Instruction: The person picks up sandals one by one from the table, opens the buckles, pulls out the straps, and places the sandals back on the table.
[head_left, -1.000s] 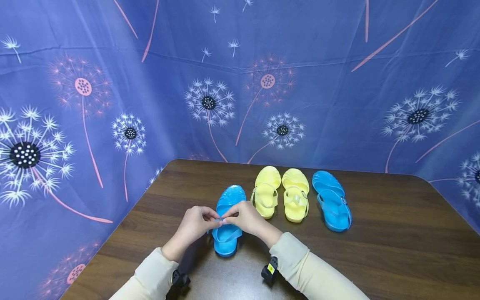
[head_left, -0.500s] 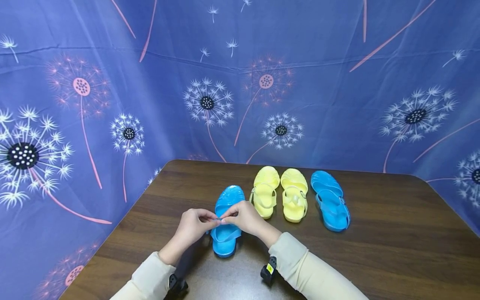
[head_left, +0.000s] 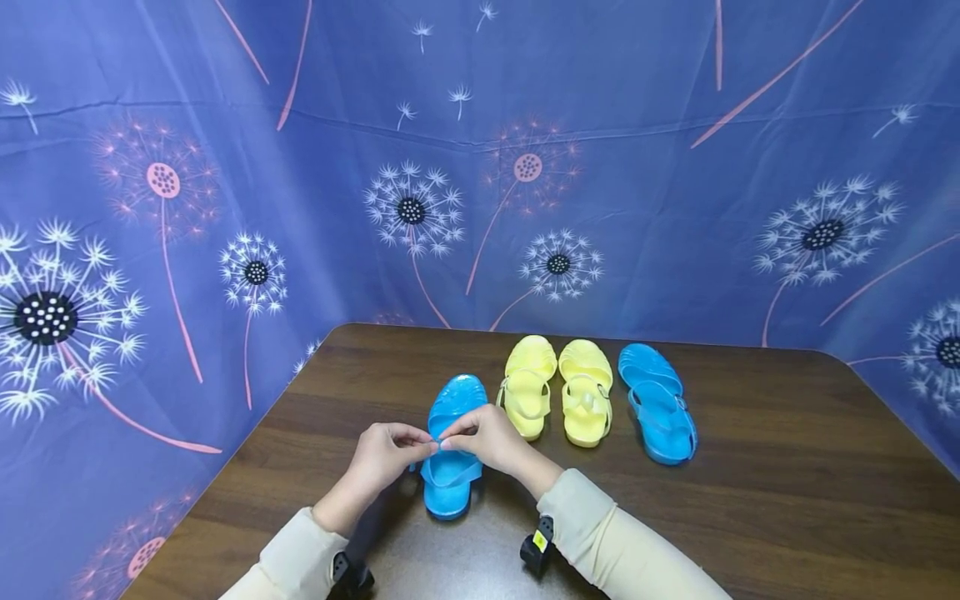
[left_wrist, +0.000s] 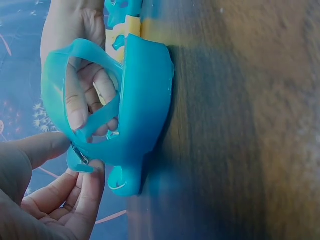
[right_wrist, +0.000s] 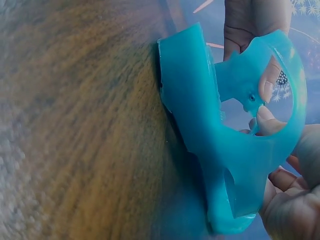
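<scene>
A blue jelly sandal (head_left: pixel 447 498) stands on the table, toe pointing away, below both hands. My left hand (head_left: pixel 378 454) pinches its ankle strap between thumb and fingers, beside a small metal buckle (left_wrist: pixel 80 154) seen in the left wrist view. From the other side my right hand (head_left: pixel 487 437) reaches over the sandal and pinches the strap close to the left fingertips. A strap with a small hole (right_wrist: pixel 251 97) shows between the hands in the right wrist view. The head view hides the exact meeting of strap and buckle behind the fingertips.
Two yellow sandals (head_left: pixel 527 404) stand side by side to the right of the hands. Further right is another blue sandal (head_left: pixel 663 425). Everything rests on a dark wooden table (head_left: pixel 787 467), backed by a blue curtain (head_left: pixel 637 183) printed with dandelions.
Both hands keep pinching the strap at nearly the same spot, with only slight finger movement. The head view has shifted a little; the sandals stay put.
</scene>
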